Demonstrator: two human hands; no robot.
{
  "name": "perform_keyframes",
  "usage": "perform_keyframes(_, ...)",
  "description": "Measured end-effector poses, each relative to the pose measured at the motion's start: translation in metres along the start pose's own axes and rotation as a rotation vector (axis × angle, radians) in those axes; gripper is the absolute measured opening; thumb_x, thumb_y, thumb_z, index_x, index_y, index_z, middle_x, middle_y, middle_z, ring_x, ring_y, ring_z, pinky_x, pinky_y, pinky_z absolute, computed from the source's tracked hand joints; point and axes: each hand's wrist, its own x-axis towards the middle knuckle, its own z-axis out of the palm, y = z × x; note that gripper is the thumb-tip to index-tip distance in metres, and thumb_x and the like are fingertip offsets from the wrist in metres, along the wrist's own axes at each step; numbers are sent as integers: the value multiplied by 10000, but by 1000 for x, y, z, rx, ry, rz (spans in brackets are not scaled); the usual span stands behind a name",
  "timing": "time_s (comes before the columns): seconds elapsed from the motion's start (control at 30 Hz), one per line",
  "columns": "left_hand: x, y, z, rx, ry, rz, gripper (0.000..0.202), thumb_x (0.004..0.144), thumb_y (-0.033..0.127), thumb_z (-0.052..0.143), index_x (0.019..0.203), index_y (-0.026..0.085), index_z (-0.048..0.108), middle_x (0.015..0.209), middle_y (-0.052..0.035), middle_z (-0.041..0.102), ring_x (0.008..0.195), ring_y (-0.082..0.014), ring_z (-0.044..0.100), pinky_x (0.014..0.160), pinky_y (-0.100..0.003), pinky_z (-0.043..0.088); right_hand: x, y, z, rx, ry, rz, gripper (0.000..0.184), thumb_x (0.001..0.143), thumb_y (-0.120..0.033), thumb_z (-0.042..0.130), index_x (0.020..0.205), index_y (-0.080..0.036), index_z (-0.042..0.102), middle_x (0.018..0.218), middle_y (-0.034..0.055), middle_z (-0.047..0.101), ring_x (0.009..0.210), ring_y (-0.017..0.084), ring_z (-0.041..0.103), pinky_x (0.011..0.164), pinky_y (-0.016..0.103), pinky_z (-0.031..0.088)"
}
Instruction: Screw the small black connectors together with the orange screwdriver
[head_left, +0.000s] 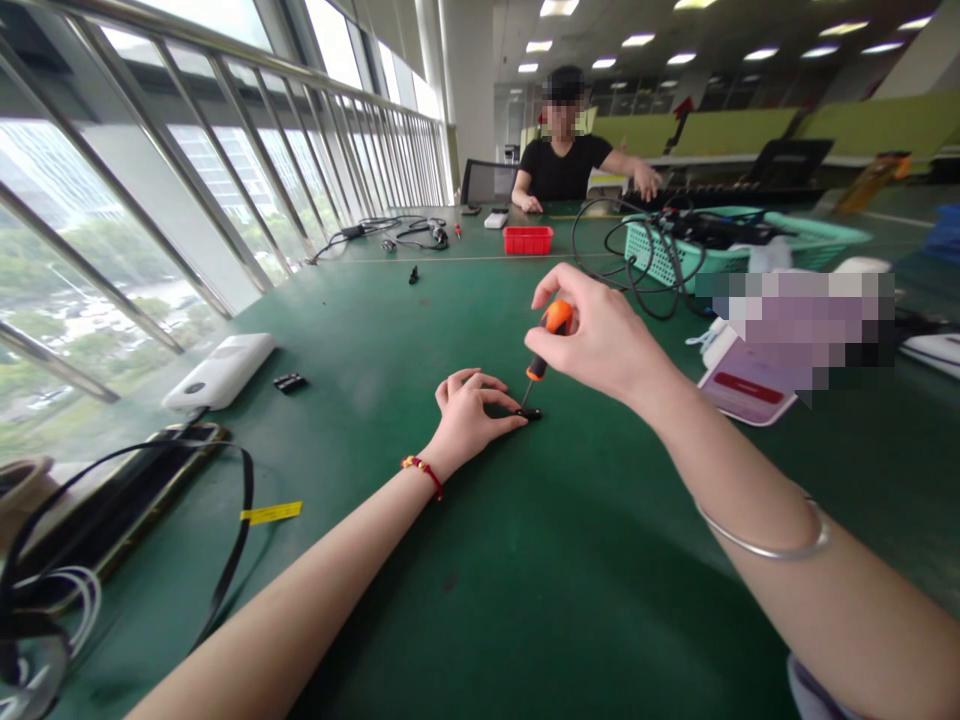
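Note:
My right hand (592, 325) grips a screwdriver (556, 318) with an orange and black handle, its fingers curled around the upper part. The thin shaft points down, slightly tilted, and its tip meets a small black piece (531, 414) on the green table. Thumb and fingertips of my left hand (469, 415) pinch that black piece against the tabletop. What exactly the piece is cannot be made out. Another small black part (290, 382) lies on the table to the left, and a further one (413, 275) sits farther back.
On the left are a white power bank (225, 372), a dark phone (127, 510) and a looping black cable (247, 480). A red tray (527, 240) stands at the back. To the right, a teal basket (652, 255) holds cables, near a phone (750, 390). Another person (562, 165) sits opposite.

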Motion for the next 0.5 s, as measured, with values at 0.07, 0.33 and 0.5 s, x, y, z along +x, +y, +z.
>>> perform_keyframes(0.07, 0, 0, 0, 0, 2, 0, 143, 661, 396, 781, 743, 289, 734, 1109, 18, 652, 1264, -286, 349, 1101, -497, 185, 0, 0, 1, -11, 1, 23, 227, 703, -431, 598, 789, -221, 582, 572, -23, 533, 532, 136, 471, 545, 253, 310)
perform_keyframes(0.33, 0, 1, -1, 2, 0, 2, 139, 665, 396, 780, 740, 288, 733, 1107, 16, 654, 1266, -291, 352, 1098, -502, 193, -1, 0, 2, -4, -8, 5, 154, 729, -363, 563, 754, -216, 600, 603, -13, 547, 569, 132, 473, 548, 250, 302)
perform_keyframes(0.5, 0, 2, -1, 6, 0, -2, 141, 660, 392, 784, 737, 286, 732, 1106, 19, 656, 1271, -290, 347, 1103, -498, 188, 0, 1, 5, 99, -87, -3, 286, 702, -437, 601, 892, -223, 609, 600, -33, 531, 542, 118, 449, 537, 242, 304)
